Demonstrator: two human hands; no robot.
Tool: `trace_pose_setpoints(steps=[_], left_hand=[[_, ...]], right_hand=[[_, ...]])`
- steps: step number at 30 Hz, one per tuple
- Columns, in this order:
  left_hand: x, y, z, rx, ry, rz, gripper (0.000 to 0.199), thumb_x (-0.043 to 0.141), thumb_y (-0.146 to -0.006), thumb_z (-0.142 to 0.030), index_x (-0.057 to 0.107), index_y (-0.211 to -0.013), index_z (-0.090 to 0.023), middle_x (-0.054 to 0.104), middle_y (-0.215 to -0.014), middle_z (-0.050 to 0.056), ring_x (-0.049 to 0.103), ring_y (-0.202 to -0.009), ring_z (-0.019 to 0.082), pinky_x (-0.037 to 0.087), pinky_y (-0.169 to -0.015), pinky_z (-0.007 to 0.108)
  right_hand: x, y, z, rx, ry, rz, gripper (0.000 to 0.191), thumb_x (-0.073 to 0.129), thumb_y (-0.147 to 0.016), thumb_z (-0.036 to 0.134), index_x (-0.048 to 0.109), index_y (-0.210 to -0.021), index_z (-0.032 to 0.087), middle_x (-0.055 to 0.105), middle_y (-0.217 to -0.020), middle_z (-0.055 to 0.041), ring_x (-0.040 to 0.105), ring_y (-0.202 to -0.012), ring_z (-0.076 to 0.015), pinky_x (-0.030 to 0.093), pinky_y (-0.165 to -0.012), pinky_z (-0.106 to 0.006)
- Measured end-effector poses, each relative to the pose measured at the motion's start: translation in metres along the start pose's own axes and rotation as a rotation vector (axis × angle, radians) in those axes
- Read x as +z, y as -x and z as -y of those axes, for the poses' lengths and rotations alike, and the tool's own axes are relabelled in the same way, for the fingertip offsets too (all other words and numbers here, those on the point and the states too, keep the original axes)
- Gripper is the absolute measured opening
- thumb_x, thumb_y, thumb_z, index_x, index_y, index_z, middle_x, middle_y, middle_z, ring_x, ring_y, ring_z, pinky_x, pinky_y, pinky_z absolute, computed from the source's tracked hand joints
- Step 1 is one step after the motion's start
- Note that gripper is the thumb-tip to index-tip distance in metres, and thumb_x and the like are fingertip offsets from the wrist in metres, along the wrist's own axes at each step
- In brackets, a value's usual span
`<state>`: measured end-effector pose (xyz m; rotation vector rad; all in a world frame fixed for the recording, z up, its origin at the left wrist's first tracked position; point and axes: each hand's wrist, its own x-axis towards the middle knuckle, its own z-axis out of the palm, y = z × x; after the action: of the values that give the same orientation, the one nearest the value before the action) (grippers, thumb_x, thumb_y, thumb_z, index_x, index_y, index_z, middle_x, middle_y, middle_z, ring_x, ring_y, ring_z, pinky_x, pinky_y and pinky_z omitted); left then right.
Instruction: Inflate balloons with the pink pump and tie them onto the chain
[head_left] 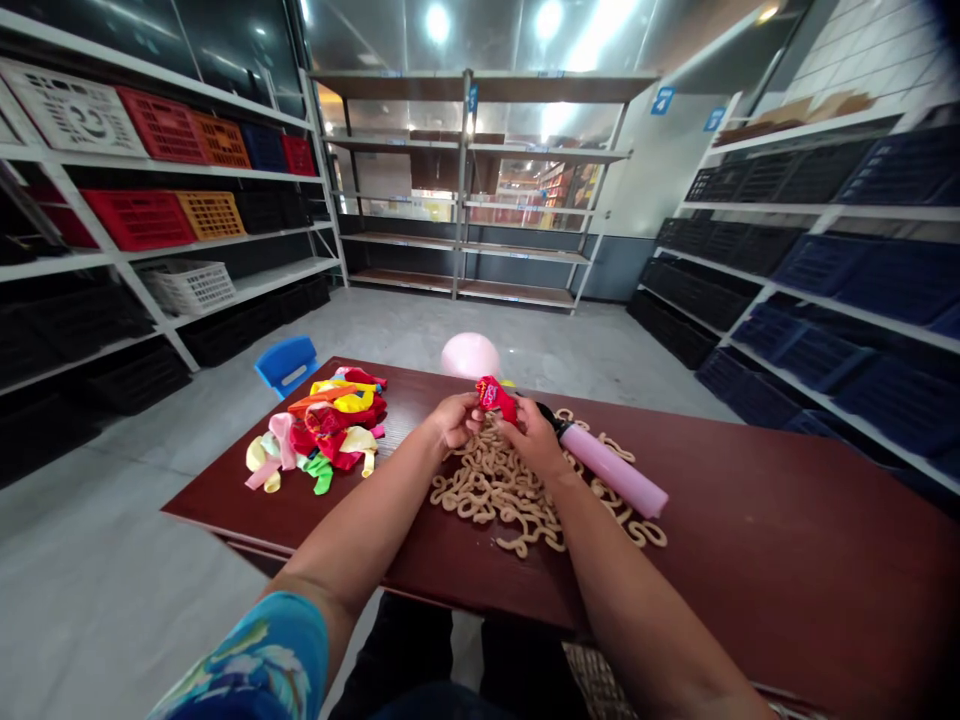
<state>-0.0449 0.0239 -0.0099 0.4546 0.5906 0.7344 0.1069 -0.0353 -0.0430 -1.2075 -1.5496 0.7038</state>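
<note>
Above the middle of the table, a limp red balloon (pixel 495 398) with printing on it is held between my two hands. The fingers of my left hand (pixel 456 420) pinch its left side. My right hand (pixel 535 436) grips its right side, with the thumb across the lower part. Under both hands lies a pile of beige, curly loop-like pieces (pixel 480 485). Resting on that pile, just right of my right hand, is a pink hand pump (pixel 615 468) with a black end. A pile of limp balloons in many colours (pixel 322 430) lies left of my left hand.
A rounded pink inflated balloon (pixel 470 355) shows beyond the far edge of the dark red table (pixel 750 500). Behind the left corner stands a blue chair (pixel 287 366). Shelves with crates (pixel 157 215) line the left side; dark crates (pixel 862 275) fill the right.
</note>
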Motion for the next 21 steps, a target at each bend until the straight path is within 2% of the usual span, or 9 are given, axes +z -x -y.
trace_pose_setpoints(steps=[2, 4, 6, 8, 10, 14, 18, 21], left_hand=[[-0.005, -0.002, 0.002, -0.030, 0.046, -0.024, 0.017, 0.039, -0.085, -0.008, 0.045, -0.070, -0.012, 0.036, -0.044, -0.004, 0.032, -0.033, 0.001, 0.020, -0.031, 0.008], [-0.009, -0.002, 0.005, 0.002, 0.101, -0.020, 0.019, 0.036, -0.088, -0.014, 0.047, -0.074, -0.011, 0.042, -0.047, -0.002, 0.038, -0.036, 0.003, 0.030, -0.034, 0.009], [-0.011, 0.001, 0.008, 0.049, 0.141, 0.023, 0.022, 0.035, -0.090, -0.025, 0.049, -0.080, -0.011, 0.056, -0.062, 0.006, 0.049, -0.045, 0.006, 0.042, -0.043, 0.015], [-0.011, 0.006, 0.010, 0.071, 0.125, 0.079, 0.027, 0.038, -0.089, -0.035, 0.050, -0.084, -0.011, 0.063, -0.082, 0.014, 0.058, -0.058, 0.011, 0.049, -0.054, 0.023], [-0.009, 0.011, 0.014, 0.076, 0.029, 0.119, 0.025, 0.045, -0.086, -0.036, 0.051, -0.086, -0.012, 0.063, -0.091, 0.016, 0.061, -0.065, 0.014, 0.050, -0.061, 0.027], [-0.002, 0.015, 0.022, 0.147, -0.222, 0.092, 0.016, 0.053, -0.082, -0.026, 0.056, -0.082, -0.010, 0.064, -0.085, 0.013, 0.061, -0.066, 0.014, 0.048, -0.062, 0.025], [0.003, 0.015, 0.029, 0.100, -0.334, 0.118, 0.045, 0.045, -0.083, -0.050, 0.060, -0.076, -0.008, 0.061, -0.072, 0.011, 0.058, -0.062, 0.014, 0.044, -0.058, 0.024], [0.007, 0.016, 0.036, 0.095, -0.319, 0.210, 0.057, 0.040, -0.077, -0.065, 0.061, -0.080, -0.012, 0.057, -0.061, 0.005, 0.053, -0.054, 0.011, 0.040, -0.054, 0.022]], right_hand=[[-0.001, -0.001, 0.000, 0.034, -0.010, -0.024, 0.036, 0.047, -0.080, 0.044, 0.047, -0.109, 0.021, 0.066, -0.088, -0.0023, 0.055, -0.050, -0.0101, 0.046, -0.050, -0.025], [-0.001, -0.001, 0.001, 0.055, -0.039, -0.056, 0.030, 0.044, -0.082, 0.044, 0.048, -0.100, 0.021, 0.066, -0.080, -0.0006, 0.053, -0.046, -0.0095, 0.043, -0.048, -0.024], [-0.001, -0.002, 0.002, 0.066, -0.084, -0.080, 0.028, 0.045, -0.081, 0.044, 0.048, -0.096, 0.021, 0.065, -0.078, -0.0001, 0.052, -0.045, -0.0093, 0.042, -0.047, -0.024], [0.000, -0.003, 0.002, 0.067, -0.134, -0.114, 0.026, 0.047, -0.081, 0.044, 0.048, -0.094, 0.021, 0.064, -0.081, -0.0005, 0.051, -0.045, -0.0086, 0.042, -0.046, -0.024], [0.001, -0.004, 0.001, 0.058, -0.179, -0.156, 0.026, 0.047, -0.080, 0.043, 0.048, -0.096, 0.022, 0.064, -0.087, -0.0016, 0.051, -0.045, -0.0075, 0.042, -0.046, -0.024], [0.000, -0.004, 0.001, 0.015, -0.194, -0.159, 0.032, 0.048, -0.080, 0.040, 0.045, -0.107, 0.023, 0.062, -0.103, -0.0047, 0.051, -0.048, -0.0059, 0.044, -0.048, -0.023], [0.000, 0.001, 0.012, -0.044, -0.216, -0.109, 0.040, 0.049, -0.081, 0.036, 0.039, -0.119, 0.026, 0.057, -0.115, -0.0066, 0.050, -0.049, -0.0046, 0.044, -0.048, -0.023], [0.001, 0.005, 0.024, -0.043, -0.256, 0.023, 0.038, 0.047, -0.083, 0.035, 0.039, -0.119, 0.027, 0.059, -0.109, -0.0045, 0.050, -0.047, -0.0048, 0.041, -0.044, -0.022]])
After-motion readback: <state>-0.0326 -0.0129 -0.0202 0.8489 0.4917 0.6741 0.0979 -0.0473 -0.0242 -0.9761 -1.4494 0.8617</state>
